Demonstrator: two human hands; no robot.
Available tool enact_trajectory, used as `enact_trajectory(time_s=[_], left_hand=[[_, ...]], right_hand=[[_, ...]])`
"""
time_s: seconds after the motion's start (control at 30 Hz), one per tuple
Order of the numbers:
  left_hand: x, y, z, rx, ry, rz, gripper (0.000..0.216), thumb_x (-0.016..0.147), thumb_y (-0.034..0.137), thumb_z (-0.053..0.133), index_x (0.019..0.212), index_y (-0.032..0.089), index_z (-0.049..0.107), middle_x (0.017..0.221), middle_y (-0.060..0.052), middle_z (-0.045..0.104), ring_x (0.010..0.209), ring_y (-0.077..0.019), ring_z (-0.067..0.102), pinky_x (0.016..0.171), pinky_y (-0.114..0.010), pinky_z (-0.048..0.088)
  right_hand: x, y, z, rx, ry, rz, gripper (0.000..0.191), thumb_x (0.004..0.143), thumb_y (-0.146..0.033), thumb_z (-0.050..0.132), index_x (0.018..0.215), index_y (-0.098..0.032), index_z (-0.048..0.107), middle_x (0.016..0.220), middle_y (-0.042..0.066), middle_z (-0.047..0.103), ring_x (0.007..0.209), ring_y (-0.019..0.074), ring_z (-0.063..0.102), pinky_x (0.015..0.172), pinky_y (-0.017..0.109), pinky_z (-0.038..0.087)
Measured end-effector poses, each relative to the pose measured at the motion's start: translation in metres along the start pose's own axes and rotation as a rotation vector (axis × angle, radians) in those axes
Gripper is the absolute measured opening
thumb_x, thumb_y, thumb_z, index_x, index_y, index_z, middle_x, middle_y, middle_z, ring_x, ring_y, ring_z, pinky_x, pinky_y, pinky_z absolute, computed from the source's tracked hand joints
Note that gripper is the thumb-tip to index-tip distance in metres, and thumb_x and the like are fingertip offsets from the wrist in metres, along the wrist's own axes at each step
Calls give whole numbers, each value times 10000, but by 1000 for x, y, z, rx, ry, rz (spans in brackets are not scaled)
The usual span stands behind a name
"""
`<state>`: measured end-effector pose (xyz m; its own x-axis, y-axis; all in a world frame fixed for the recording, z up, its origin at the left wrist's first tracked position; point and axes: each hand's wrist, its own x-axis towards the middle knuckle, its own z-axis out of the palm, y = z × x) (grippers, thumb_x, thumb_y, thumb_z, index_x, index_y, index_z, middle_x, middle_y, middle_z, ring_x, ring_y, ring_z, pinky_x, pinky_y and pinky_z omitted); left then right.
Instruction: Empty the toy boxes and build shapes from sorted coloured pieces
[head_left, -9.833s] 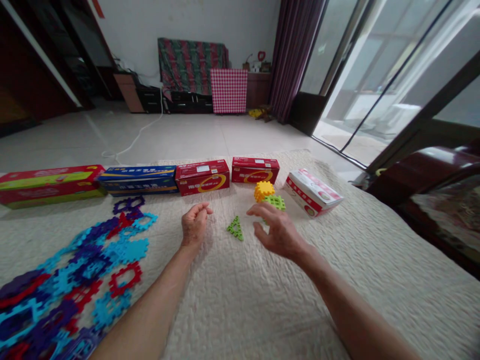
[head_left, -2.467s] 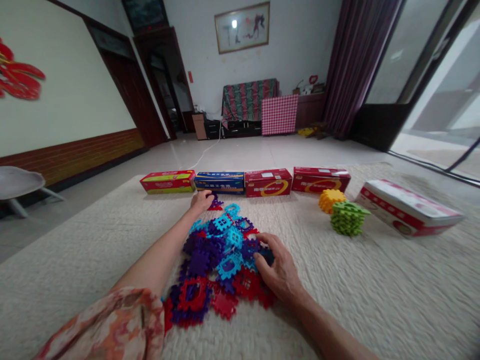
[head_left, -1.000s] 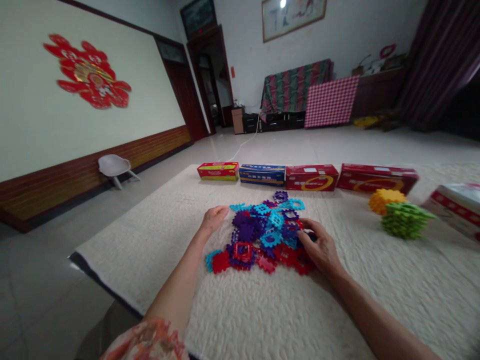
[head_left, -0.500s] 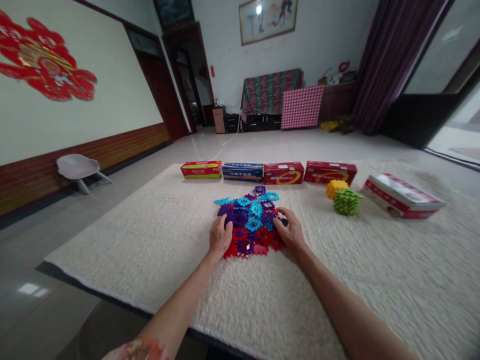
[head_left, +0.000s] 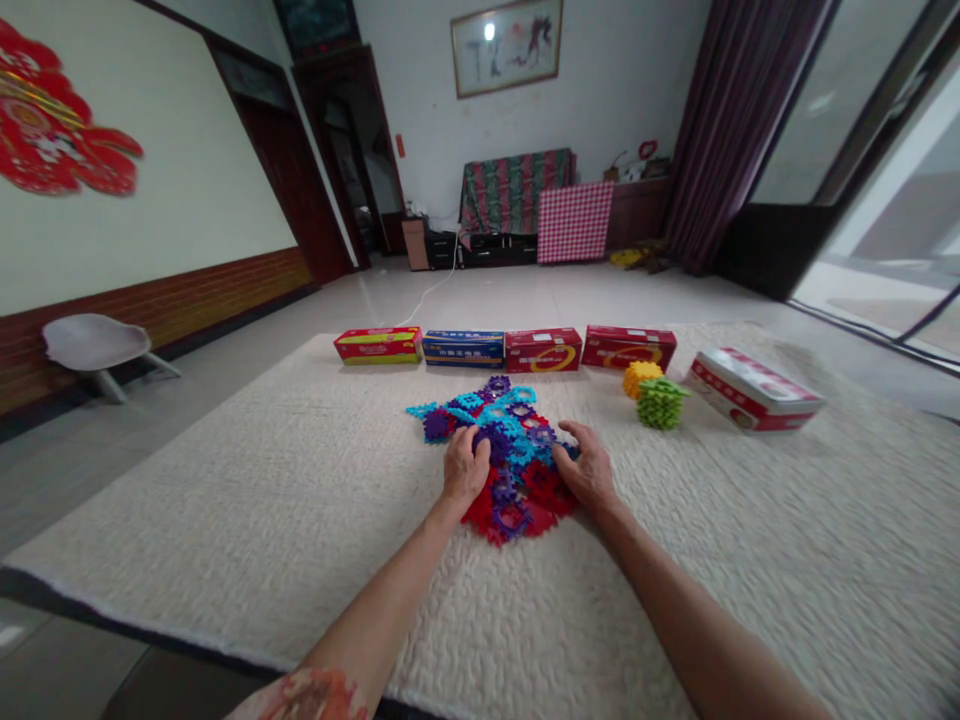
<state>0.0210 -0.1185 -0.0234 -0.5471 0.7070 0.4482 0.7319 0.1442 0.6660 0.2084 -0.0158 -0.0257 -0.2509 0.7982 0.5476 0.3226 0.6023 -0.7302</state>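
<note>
A flat heap of interlocking plastic puzzle pieces [head_left: 516, 500] in red, purple and blue lies in the middle of a white quilted cover [head_left: 225, 530]. My left hand [head_left: 465, 470] sits on the heap's middle, fingers curled down over purple pieces. My right hand [head_left: 589, 468] cups the heap's right side, its fingers over blue and red pieces. The pieces under both hands are hidden. To the right stand a green stacked block of pieces [head_left: 660, 403] and a yellow one [head_left: 643, 378].
Several boxes [head_left: 542, 350] stand in a row along the cover's far side, and a white and red box [head_left: 754, 393] lies to the right. The cover's front edge runs along the lower left. Beyond it are a tiled floor and a white chair [head_left: 94, 345].
My left hand has moved further up onto the heap, and the pieces have shifted under both hands. The view has turned slightly left and the room sits a little differently.
</note>
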Motion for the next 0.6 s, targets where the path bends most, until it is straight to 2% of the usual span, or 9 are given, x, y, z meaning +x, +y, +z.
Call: enact_trajectory(time_s=[0.1, 0.2, 0.27, 0.33, 0.37, 0.47, 0.6], left_hand=[[8, 2, -5, -41, -10, 104, 304, 884, 274, 480, 1055, 150, 698, 1113, -121, 699, 1097, -224, 631, 1030, -365, 468], [33, -8, -25, -50, 74, 138, 323, 911, 323, 433, 967, 180, 718, 1084, -97, 718, 1069, -208, 644, 1020, -348, 466], [58, -21, -42, 0, 154, 42, 338, 905, 323, 417, 947, 179, 720, 1081, -104, 722, 1080, -221, 639, 1026, -355, 454], [83, -37, -54, 69, 197, -182, 324, 875, 296, 430, 961, 174, 718, 1140, -119, 707, 1130, -242, 621, 1037, -362, 436], [93, -45, -57, 91, 173, -291, 315, 858, 294, 446, 977, 182, 715, 1186, -118, 693, 1182, -254, 596, 1054, -367, 419], [112, -64, -53, 89, 115, -383, 295, 823, 329, 497, 958, 179, 713, 1157, -146, 705, 1191, -308, 589, 1036, -422, 422], [119, -70, -29, 38, 36, -388, 297, 814, 361, 525, 971, 194, 712, 1152, -121, 717, 1178, -289, 599, 1040, -397, 417]], right_hand=[[5, 8, -7, 30, -29, 86, 433, 758, -392, 513, 1091, -147, 641, 1111, 164, 658, 1015, 287, 628, 858, 445, 526], [6, 12, -9, 59, -55, 146, 456, 771, -411, 512, 1114, -137, 637, 1103, 162, 665, 959, 270, 644, 810, 421, 542], [6, 12, -9, 62, -63, 143, 436, 784, -403, 511, 1112, -147, 640, 1101, 149, 671, 935, 255, 650, 812, 412, 540], [5, 11, -9, 57, -65, 119, 394, 793, -388, 513, 1089, -165, 646, 1092, 132, 679, 931, 246, 651, 823, 405, 536], [5, 10, -9, 54, -66, 103, 373, 796, -378, 513, 1076, -173, 648, 1086, 124, 681, 936, 245, 651, 830, 405, 534], [5, 4, -10, 27, -77, 48, 330, 789, -330, 518, 1054, -180, 647, 1065, 112, 682, 954, 246, 646, 863, 412, 522], [2, -6, -11, 3, -155, -46, 335, 774, -263, 536, 1094, -215, 624, 1093, 88, 670, 1006, 239, 635, 921, 402, 503]])
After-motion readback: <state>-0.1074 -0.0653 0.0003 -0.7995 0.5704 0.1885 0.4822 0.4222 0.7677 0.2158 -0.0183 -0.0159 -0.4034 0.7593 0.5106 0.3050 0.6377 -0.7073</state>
